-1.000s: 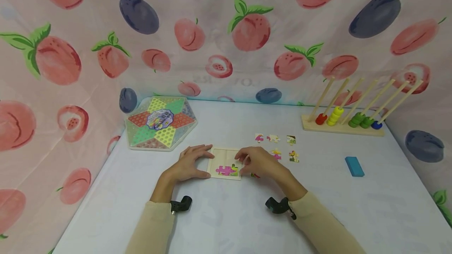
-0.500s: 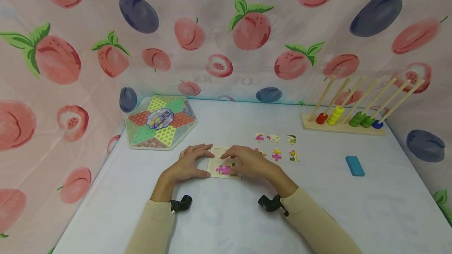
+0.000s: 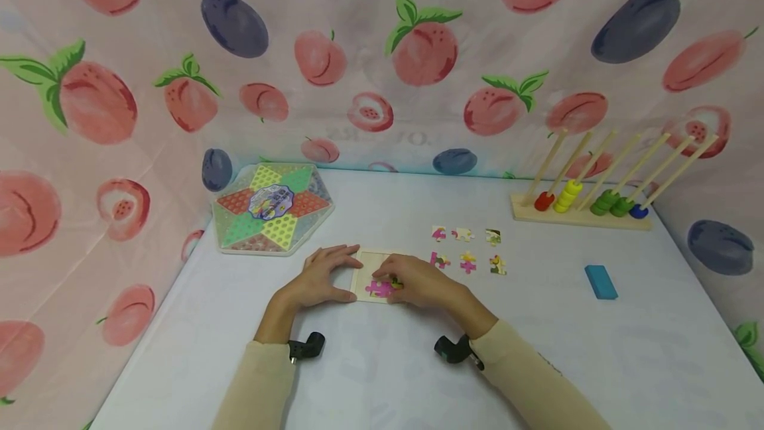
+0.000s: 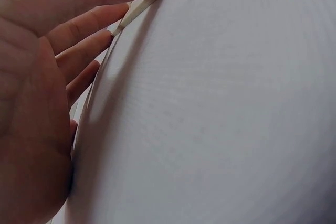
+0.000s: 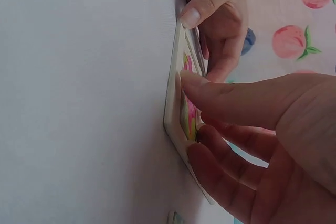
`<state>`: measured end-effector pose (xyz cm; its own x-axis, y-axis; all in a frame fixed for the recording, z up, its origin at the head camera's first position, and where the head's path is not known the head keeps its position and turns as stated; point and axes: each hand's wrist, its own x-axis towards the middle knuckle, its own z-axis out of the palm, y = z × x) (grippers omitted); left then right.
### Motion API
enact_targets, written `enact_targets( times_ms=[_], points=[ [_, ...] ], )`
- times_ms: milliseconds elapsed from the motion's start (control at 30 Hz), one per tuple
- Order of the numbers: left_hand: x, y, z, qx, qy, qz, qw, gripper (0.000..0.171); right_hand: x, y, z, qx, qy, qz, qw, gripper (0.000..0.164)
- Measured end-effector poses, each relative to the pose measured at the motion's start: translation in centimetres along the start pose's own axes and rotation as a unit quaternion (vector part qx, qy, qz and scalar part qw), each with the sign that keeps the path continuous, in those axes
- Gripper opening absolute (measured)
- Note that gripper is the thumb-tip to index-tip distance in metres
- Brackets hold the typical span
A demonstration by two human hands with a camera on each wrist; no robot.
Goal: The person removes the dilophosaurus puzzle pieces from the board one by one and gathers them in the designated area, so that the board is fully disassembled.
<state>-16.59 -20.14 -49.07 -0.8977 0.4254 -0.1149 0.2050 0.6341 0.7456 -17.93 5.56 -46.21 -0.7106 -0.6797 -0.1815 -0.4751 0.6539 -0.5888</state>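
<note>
A small light-wood puzzle tray (image 3: 363, 276) lies on the white table with pink and green jigsaw pieces (image 3: 377, 289) joined in its near part. My left hand (image 3: 318, 277) rests at the tray's left side, fingers extended; its thumb touches the near corner and its fingertips the far one. Over the tray's right part, my right hand (image 3: 426, 281) bends its thumb and fingers around a pink-and-green puzzle piece (image 5: 190, 114); in the right wrist view the fingertips partly cover it. The left wrist view shows the left fingers (image 4: 84, 51) along the tray's edge.
Loose puzzle pieces (image 3: 468, 262) lie in two rows right of the tray. A blue block (image 3: 600, 282) sits farther right. Behind stand a wooden bead rack (image 3: 579, 216) and, at the left, a hexagonal Chinese checkers box (image 3: 271, 208). Fruit-patterned cloth hangs behind the table.
My right hand has shifted left from the tray's right edge onto the joined pieces, uncovering a loose piece beside it. My left hand and the tray have stayed put.
</note>
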Motion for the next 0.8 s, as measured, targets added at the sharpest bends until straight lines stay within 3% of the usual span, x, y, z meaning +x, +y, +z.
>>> enact_targets(
  times_ms=[800],
  points=[
    [-0.27,0.25,-0.09,-0.011,0.004,-0.004,0.9999,0.054,0.05,-0.71,0.05,-0.055,0.031,-0.012,0.998,0.029]
  ],
)
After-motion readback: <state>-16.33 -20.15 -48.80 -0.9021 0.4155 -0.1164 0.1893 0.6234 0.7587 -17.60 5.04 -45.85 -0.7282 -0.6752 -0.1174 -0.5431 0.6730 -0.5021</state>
